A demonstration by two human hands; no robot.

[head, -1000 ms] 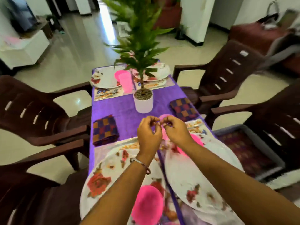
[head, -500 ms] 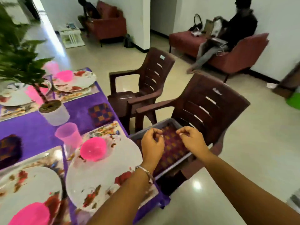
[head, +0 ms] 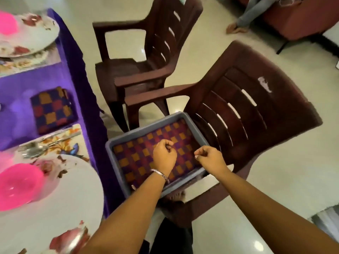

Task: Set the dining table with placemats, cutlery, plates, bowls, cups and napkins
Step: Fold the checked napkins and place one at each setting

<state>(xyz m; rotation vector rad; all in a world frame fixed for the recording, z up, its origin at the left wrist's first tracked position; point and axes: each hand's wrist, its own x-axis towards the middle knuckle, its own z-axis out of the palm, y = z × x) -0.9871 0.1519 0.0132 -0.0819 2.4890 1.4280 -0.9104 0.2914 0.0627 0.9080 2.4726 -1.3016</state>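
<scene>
A checkered napkin [head: 139, 158] lies in a grey tray [head: 146, 125] on the seat of a brown chair [head: 256, 110] beside the table. My left hand [head: 164, 155] hovers over the napkin with fingers curled and nothing held. My right hand [head: 211, 158] is over the tray's right rim, curled the same way. On the purple tablecloth [head: 22, 88] another folded checkered napkin [head: 53, 110] lies next to a floral placemat [head: 60, 138] with cutlery [head: 34, 150], a white floral plate [head: 73, 189] and a pink bowl [head: 18, 186].
A second brown chair [head: 146, 57] stands beyond the first, close to the table edge. At the far table end there is another plate [head: 31, 39] with a pink bowl [head: 7, 24]. A seated person's foot [head: 236, 29] and a red sofa [head: 297, 19] are at the back right.
My view swung right from the table centre to the chair. Both hands left the pink cup by the plates and moved down over the tray's napkin.
</scene>
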